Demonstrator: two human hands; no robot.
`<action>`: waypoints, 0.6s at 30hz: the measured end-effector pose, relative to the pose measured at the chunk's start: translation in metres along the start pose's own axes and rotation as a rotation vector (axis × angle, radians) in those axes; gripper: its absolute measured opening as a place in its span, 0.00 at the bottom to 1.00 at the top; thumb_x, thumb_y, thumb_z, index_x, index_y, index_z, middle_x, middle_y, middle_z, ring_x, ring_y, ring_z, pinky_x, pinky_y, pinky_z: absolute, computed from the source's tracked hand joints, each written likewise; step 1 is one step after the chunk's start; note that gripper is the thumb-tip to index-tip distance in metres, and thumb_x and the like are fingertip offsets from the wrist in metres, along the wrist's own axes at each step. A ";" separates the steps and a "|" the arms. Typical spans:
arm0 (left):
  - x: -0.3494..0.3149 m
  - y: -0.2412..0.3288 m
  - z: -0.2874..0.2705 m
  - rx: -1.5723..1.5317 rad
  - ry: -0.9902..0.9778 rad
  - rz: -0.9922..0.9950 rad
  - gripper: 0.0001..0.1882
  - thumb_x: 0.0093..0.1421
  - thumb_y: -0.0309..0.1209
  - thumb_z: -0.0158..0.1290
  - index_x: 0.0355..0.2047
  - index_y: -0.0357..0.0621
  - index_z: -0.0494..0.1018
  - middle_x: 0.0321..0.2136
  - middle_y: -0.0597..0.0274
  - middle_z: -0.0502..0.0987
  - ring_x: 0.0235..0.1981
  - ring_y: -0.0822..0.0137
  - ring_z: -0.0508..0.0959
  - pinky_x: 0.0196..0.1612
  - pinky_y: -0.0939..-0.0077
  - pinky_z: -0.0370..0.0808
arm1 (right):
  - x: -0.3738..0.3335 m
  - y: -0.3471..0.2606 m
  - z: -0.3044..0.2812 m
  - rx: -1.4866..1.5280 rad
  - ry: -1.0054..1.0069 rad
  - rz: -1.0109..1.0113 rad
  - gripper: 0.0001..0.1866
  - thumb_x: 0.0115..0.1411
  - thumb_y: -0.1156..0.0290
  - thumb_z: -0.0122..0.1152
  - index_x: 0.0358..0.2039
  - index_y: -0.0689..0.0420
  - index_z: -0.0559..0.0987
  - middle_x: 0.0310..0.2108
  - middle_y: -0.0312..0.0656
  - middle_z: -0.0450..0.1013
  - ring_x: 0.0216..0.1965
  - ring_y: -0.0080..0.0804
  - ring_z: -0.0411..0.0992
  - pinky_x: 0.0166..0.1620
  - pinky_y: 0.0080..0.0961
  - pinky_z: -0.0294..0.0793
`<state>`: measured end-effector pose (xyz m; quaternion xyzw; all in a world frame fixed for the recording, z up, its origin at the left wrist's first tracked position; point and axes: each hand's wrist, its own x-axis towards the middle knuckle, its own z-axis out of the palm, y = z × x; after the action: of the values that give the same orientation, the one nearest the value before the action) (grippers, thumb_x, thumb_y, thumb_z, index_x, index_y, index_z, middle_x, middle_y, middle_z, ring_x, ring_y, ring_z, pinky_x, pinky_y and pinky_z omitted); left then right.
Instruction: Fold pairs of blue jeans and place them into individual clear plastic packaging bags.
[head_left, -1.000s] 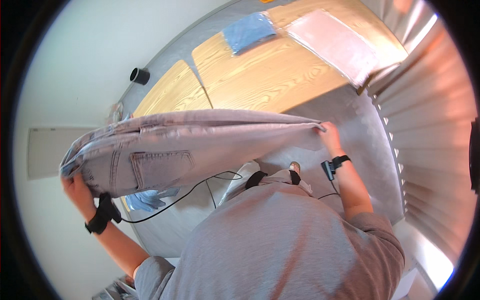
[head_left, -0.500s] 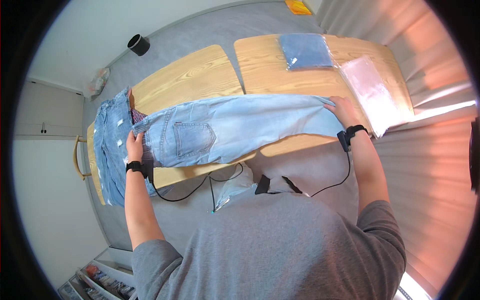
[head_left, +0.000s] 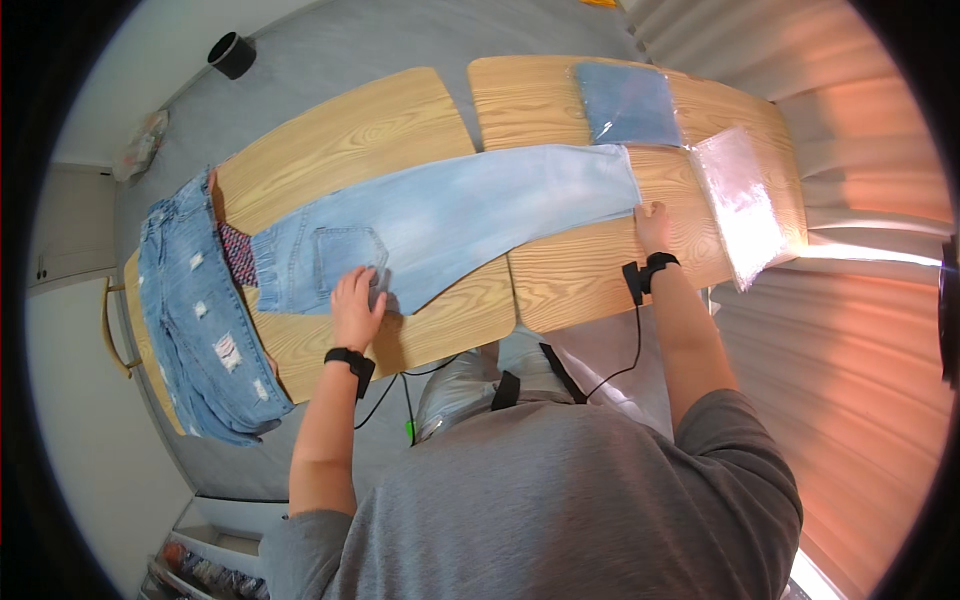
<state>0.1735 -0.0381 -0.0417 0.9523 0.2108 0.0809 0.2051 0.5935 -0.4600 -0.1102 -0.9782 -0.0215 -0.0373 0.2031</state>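
Observation:
Light blue jeans, folded lengthwise, lie across the two tables with the waistband at the left and the leg hem at the right. My left hand rests on them by the back pocket, fingers stretched out and holding nothing. At the near corner of the hem, my right hand is closed, its fingertips pinching the cloth edge. A second, darker pair of ripped jeans hangs over the left end of the table. Between the two pairs shows a red-and-blue patterned cloth.
Toward the right lie a clear bag of folded blue denim and a stack of clear plastic bags. A narrow gap parts the tables. A black bin stands on the floor beyond. Cables run from both wrist straps.
The light jeans now lie flatter, farther from me. My left hand has gone from the waistband to the pocket and opened; my right hand has shifted slightly left and nearer at the hem.

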 end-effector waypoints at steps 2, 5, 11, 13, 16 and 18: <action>-0.006 0.021 0.009 0.017 -0.043 -0.017 0.30 0.49 0.35 0.62 0.53 0.44 0.67 0.55 0.50 0.66 0.56 0.49 0.65 0.57 0.55 0.61 | 0.013 0.004 0.010 0.120 -0.090 0.215 0.29 0.55 0.53 0.63 0.47 0.65 0.75 0.43 0.57 0.75 0.46 0.51 0.73 0.50 0.39 0.72; -0.009 0.042 0.023 0.087 -0.083 -0.128 0.34 0.47 0.37 0.64 0.54 0.44 0.66 0.57 0.48 0.63 0.59 0.48 0.62 0.59 0.54 0.59 | 0.035 0.001 0.022 0.167 -0.143 0.247 0.31 0.53 0.48 0.64 0.42 0.66 0.77 0.42 0.57 0.76 0.44 0.51 0.74 0.48 0.40 0.72; -0.013 0.057 0.051 0.209 -0.152 -0.288 0.39 0.48 0.37 0.64 0.59 0.47 0.61 0.63 0.49 0.56 0.65 0.49 0.56 0.62 0.50 0.57 | 0.051 -0.009 0.025 0.142 -0.364 0.248 0.31 0.53 0.44 0.62 0.33 0.67 0.79 0.30 0.56 0.77 0.31 0.49 0.77 0.37 0.40 0.73; -0.012 0.055 0.057 0.247 -0.150 -0.305 0.37 0.50 0.35 0.62 0.60 0.47 0.61 0.64 0.50 0.55 0.65 0.49 0.55 0.62 0.49 0.58 | 0.042 -0.017 0.018 0.314 -0.469 0.401 0.31 0.55 0.45 0.60 0.35 0.68 0.79 0.30 0.58 0.77 0.31 0.52 0.76 0.36 0.40 0.73; -0.009 0.050 0.057 0.290 -0.168 -0.306 0.32 0.54 0.29 0.57 0.60 0.47 0.61 0.62 0.51 0.59 0.64 0.50 0.57 0.61 0.52 0.60 | 0.028 -0.018 -0.019 0.506 -0.520 0.195 0.28 0.59 0.48 0.57 0.39 0.67 0.77 0.31 0.59 0.76 0.33 0.55 0.75 0.36 0.41 0.72; -0.008 0.051 0.054 0.239 -0.190 -0.264 0.32 0.54 0.29 0.57 0.59 0.46 0.62 0.60 0.52 0.62 0.63 0.52 0.60 0.61 0.55 0.62 | 0.030 -0.019 -0.040 0.279 -0.394 -0.017 0.26 0.61 0.50 0.56 0.41 0.65 0.77 0.31 0.59 0.76 0.33 0.55 0.75 0.37 0.42 0.72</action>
<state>0.1981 -0.1025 -0.0690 0.9373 0.3217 -0.0627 0.1186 0.6196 -0.4578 -0.0638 -0.9288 -0.0736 0.1559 0.3279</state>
